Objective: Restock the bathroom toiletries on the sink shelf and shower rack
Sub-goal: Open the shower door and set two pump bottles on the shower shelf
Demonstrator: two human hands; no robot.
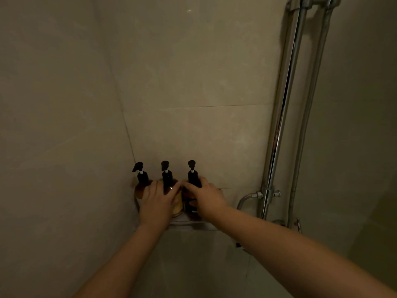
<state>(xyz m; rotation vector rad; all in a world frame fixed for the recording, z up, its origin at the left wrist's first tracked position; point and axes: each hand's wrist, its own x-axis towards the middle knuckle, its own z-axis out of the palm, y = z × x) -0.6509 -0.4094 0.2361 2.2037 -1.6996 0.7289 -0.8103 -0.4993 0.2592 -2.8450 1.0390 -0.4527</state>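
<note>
We see three amber pump bottles, black heads, on chrome shower rack (189, 224). Left hand (158, 203) wraps middle bottle (168, 181); right hand (206, 198) clasps right bottle (192, 177).

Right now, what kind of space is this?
Most likely a tiled shower stall. A chrome riser pipe and hose run up the wall, and three pump bottles, e.g. the middle bottle, stand on a corner rack under the left hand and right hand.
</note>
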